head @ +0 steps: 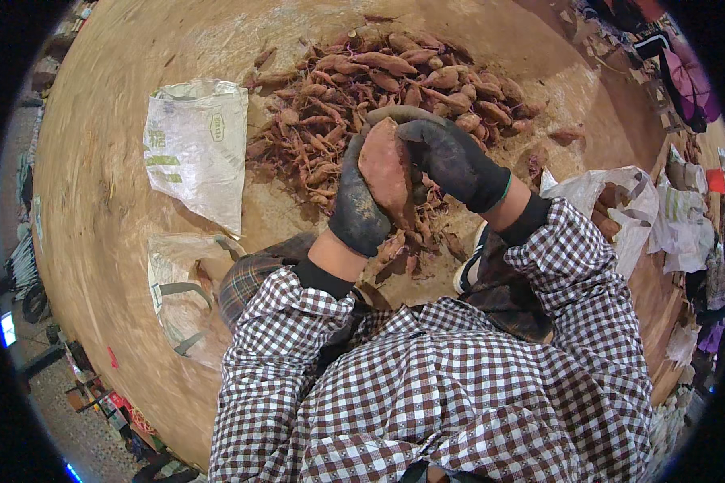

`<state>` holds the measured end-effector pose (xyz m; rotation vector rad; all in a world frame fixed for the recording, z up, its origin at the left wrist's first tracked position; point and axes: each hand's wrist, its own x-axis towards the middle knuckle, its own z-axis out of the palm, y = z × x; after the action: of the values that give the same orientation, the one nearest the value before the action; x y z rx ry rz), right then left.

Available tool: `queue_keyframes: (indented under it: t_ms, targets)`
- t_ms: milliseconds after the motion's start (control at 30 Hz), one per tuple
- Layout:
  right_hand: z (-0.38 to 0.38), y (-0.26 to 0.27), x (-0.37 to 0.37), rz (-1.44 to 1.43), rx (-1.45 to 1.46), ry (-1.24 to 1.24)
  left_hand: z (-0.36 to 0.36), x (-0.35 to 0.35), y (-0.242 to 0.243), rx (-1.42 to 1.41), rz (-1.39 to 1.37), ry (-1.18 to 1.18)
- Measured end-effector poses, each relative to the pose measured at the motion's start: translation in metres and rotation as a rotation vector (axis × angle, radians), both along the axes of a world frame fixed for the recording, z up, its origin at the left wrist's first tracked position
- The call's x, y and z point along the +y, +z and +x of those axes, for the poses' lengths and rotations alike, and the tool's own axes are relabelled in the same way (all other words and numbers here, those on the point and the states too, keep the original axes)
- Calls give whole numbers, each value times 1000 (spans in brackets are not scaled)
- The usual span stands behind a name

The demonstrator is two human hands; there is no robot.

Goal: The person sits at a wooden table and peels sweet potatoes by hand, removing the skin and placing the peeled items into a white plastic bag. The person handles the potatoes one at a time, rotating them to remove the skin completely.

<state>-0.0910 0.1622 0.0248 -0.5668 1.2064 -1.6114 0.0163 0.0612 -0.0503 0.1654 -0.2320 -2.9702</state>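
A large sweet potato (pixel 385 169), reddish and pointed at its lower end, is held upright between my two gloved hands. My left hand (pixel 359 205), in a dark glove dusted with soil, grips its left side. From the right, my right hand (pixel 450 154) holds its upper part, with the fingers curled round the top edge. Beyond the hands lies a heap of sweet potatoes (pixel 386 63), thin roots at its left and fatter ones at its right. A few smaller sweet potatoes (pixel 392 247) lie just below my hands, between my legs.
A white woven sack (pixel 199 151) lies flat at the left, with another open sack (pixel 175 290) below it by my knee. At the right stands a white bag (pixel 631 181) holding sweet potatoes. Purple and dark clothing (pixel 688 84) shows at the upper right rim.
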Motion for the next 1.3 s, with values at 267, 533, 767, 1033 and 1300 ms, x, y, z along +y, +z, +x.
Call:
queue_keyframes:
  t_ms: [267,533,767,1033,1300]
  targets:
    - [-1,-15,-2,-41,306,-38,-5,7,6,88,-279,115]
    - [-1,-10,-2,134,417,-25,-8,7,-12,95,122,-38]
    - [-3,7,1,31,174,100,-4,3,14,-36,-658,171]
    - [0,-20,-2,2,349,-19,-4,12,21,89,-143,29]
    - [-10,-27,3,-45,756,-109,3,11,8,-216,-191,-64]
